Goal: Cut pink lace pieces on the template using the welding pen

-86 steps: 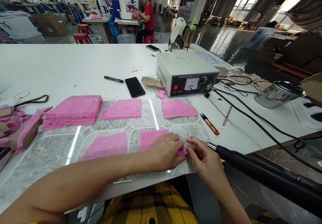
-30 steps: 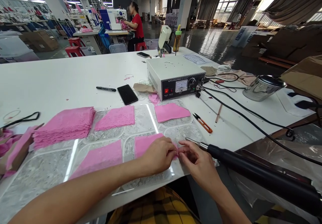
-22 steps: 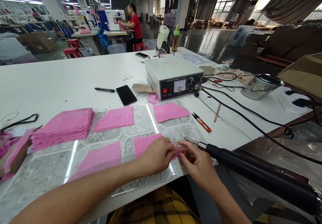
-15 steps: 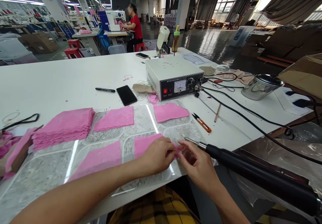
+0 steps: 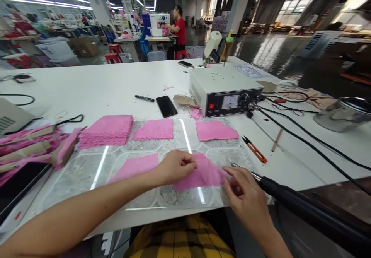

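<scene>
One pink fabric piece (image 5: 201,173) lies mostly flat on the clear mat in front of me. Over its upper left part rests my left hand (image 5: 175,167), fingers curled into a pinch; whatever is between the fingertips is hidden. At the right corner of that piece, my right hand (image 5: 246,194) has thumb and forefinger closed on the fabric edge. Just behind the right fingers, the metal tip of a black-handled pen-like tool (image 5: 290,196) points left. Other pink pieces surround the hands: a single piece (image 5: 139,165) by my left forearm and another piece (image 5: 217,130) farther back.
A tall stack of pink pieces (image 5: 106,131) and a low stack (image 5: 155,129) sit at the left. Orange thread snips (image 5: 255,149), a phone (image 5: 166,106), a pen (image 5: 144,98) and a control box (image 5: 226,91) with cables are farther back. A person in red sits at a sewing machine.
The view has turned left. My hands have moved apart, and the fabric that was bunched between them now lies spread out. My left hand sits farther from the right.
</scene>
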{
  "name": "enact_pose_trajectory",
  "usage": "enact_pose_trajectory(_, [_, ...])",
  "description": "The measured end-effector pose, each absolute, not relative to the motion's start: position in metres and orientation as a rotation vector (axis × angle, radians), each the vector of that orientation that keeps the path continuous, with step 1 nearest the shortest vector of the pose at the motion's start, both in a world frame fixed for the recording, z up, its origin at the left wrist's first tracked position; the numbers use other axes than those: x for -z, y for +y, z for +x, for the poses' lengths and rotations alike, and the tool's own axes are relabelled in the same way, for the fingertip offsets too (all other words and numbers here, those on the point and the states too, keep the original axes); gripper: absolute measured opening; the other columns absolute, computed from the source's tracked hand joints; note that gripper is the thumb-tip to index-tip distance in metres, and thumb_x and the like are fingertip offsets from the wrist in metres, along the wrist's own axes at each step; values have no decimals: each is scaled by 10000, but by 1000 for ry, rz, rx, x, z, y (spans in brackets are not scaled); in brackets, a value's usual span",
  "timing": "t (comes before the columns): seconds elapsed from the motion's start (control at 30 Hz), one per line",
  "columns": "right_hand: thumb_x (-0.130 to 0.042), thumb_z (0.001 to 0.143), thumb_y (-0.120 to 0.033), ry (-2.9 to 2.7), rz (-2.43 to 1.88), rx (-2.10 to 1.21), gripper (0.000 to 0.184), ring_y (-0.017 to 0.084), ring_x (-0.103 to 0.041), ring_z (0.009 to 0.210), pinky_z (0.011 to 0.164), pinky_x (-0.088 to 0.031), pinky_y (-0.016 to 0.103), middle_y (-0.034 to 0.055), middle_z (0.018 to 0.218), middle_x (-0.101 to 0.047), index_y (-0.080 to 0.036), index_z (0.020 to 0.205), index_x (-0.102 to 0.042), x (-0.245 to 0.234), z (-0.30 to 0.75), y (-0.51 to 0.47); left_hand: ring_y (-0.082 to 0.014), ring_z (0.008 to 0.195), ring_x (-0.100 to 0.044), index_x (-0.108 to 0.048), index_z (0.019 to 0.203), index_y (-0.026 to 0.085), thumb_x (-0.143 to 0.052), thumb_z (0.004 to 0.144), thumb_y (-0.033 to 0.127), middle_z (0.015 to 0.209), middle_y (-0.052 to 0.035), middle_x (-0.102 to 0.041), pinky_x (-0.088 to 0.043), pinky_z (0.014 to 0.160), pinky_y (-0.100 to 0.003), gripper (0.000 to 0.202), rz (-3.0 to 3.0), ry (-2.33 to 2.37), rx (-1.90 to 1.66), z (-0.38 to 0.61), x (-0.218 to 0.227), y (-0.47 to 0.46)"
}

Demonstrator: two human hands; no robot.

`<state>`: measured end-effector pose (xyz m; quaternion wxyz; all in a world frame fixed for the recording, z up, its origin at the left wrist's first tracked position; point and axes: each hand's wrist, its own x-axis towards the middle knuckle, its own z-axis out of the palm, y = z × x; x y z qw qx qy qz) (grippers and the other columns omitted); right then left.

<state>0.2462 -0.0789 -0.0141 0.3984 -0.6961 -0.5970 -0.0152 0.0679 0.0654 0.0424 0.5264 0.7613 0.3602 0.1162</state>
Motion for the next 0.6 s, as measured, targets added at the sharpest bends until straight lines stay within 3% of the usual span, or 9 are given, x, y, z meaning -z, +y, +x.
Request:
enact_pose_trajectory(0.2, [-556,882,-319,-1628,-1658,98,200,124,-583,611,532,-508,243,58,892,-656,-224,1024,-659,7,241,-82,-130,710,-656,-639,718,123,-605,797,257,736,-44,-680,-538,708,-268,159,1387,933,-462,32,-52,85])
enact_pose_trajectory(0.43, [-533,898,-371,-1857,-1508,-38,189,102,-627,596,540,-510,205,-3,827,-698,-256,982,-656,8,214,-52,-125,743,-643,-615,684,137,-788,646,430,747,-24,-656,-543,807,-292,343,1165,991,-734,-49,-48,88])
enact_pose_trajectory(0.6, [-505,882,-360,-1908,-1590,-340,211,125,-619,616,575,-500,254,0,815,-701,-259,939,-681,0,191,-11,-126,753,-632,-634,712,146,-788,676,456,750,-8,-650,-528,833,-298,348,1135,1037,-791,-93,-30,70])
